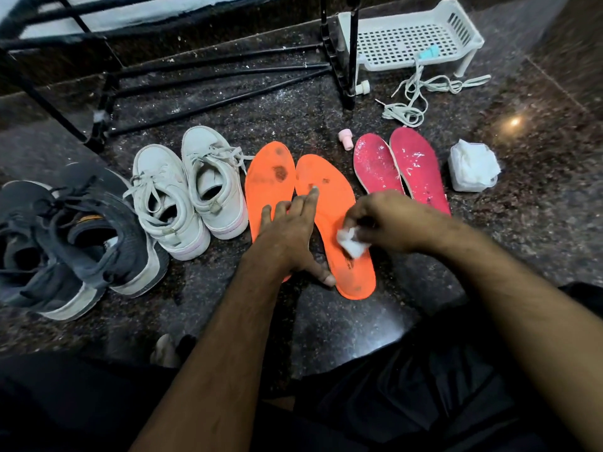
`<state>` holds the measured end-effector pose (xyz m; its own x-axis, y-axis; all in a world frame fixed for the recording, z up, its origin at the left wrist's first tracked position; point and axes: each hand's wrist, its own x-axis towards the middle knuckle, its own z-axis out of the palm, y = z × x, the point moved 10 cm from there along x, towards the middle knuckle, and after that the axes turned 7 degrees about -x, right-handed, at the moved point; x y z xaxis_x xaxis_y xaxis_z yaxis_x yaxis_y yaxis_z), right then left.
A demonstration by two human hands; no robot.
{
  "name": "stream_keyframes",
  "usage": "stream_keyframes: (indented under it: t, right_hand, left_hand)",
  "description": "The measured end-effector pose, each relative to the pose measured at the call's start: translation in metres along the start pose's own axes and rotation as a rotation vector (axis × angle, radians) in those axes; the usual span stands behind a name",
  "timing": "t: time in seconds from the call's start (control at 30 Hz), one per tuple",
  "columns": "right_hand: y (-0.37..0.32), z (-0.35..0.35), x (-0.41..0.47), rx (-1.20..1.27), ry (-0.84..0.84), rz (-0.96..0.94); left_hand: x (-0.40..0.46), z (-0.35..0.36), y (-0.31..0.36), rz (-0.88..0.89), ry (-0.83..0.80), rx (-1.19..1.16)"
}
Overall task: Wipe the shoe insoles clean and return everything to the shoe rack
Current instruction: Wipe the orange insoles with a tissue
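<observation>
Pinching a white wipe (350,241), right hand (388,223) rubs stained orange insole (329,203); left hand (290,233) flat.

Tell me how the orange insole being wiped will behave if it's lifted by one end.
The orange insole looks thin and flat, so it would likely droop. It is probably light: the left hand presses it down while the right hand wipes with a tissue.

No text, brand or number can be read; an orange mark on the dark sneaker (88,220) is too blurred
</observation>
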<state>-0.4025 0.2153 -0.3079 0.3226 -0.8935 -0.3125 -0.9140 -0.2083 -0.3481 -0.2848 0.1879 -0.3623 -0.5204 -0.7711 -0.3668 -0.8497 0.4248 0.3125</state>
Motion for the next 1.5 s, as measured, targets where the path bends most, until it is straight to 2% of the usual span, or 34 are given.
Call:
stream_keyframes:
  t: [0.07, 0.13, 0.23, 0.33, 0.47, 0.5, 0.57, 0.63, 0.67, 0.7, 0.83, 0.97, 1.0, 1.07, 1.17, 1.23, 1.37, 1.5]
  right_hand:
    - [0.02, -0.033, 0.002, 0.132, 0.292, 0.104]
    - [0.032, -0.04, 0.011, 0.164, 0.447, 0.186]
    - [0.022, -0.006, 0.035, 0.056, 0.327, 0.181]
    - [0.001, 0.01, 0.038, -0.033, 0.239, 0.148]
    - [-0.034, 0.04, 0.019, -0.065, -0.123, 0.018]
    - [-0.034, 0.041, 0.014, -0.05, -0.158, 0.008]
    - [-0.021, 0.018, 0.015, -0.009, -0.019, 0.045]
    - [0.01, -0.018, 0.02, 0.044, 0.292, 0.168]
    - [0.022, -0.027, 0.021, 0.046, 0.392, 0.231]
    - [0.03, -0.026, 0.024, 0.027, 0.398, 0.273]
    - [0.014, 0.009, 0.032, -0.052, 0.192, 0.228]
    - [-0.024, 0.038, 0.012, -0.025, -0.191, 0.023]
    - [-0.023, 0.038, 0.007, 0.005, -0.221, 0.017]
    - [-0.002, 0.017, 0.012, 0.013, -0.067, 0.083]
    - [0.039, -0.037, 0.016, 0.005, 0.419, 0.248]
    - [0.047, -0.045, 0.018, -0.034, 0.547, 0.282]
    - [0.011, -0.001, 0.038, -0.099, 0.313, 0.061]
    - [-0.005, 0.01, 0.044, -0.089, 0.224, -0.03]
  left_hand:
    - [0.002, -0.005, 0.005, 0.012, 0.032, 0.032]
    - [0.002, -0.011, 0.009, 0.021, 0.097, 0.059]
    - [0.001, -0.012, 0.006, 0.021, 0.142, 0.066]
    - [0.001, -0.003, 0.0, 0.002, 0.053, 0.046]
    - [0.001, 0.002, -0.001, -0.016, -0.001, 0.029]
    - [0.002, 0.002, -0.001, -0.019, -0.009, 0.023]
    - [0.002, 0.002, -0.001, -0.018, -0.022, 0.005]
    - [0.002, 0.0, 0.0, -0.007, -0.019, 0.001]
    - [0.001, -0.001, 0.001, -0.003, -0.021, 0.005]
    - [0.001, -0.001, 0.002, 0.001, -0.027, 0.01]
    - [0.002, 0.004, 0.005, 0.037, -0.067, 0.017]
    - [0.0, 0.01, 0.012, 0.102, -0.128, -0.045]
    - [0.0, 0.012, 0.015, 0.12, -0.148, -0.06]
    - [0.0, 0.011, 0.021, 0.153, -0.158, -0.06]
    - [0.001, -0.001, 0.027, 0.186, -0.063, -0.038]
    - [0.0, -0.008, 0.032, 0.191, -0.001, -0.039]
    - [-0.001, -0.003, 0.041, 0.176, -0.071, -0.059]
    - [-0.006, 0.009, 0.035, 0.118, -0.225, -0.128]
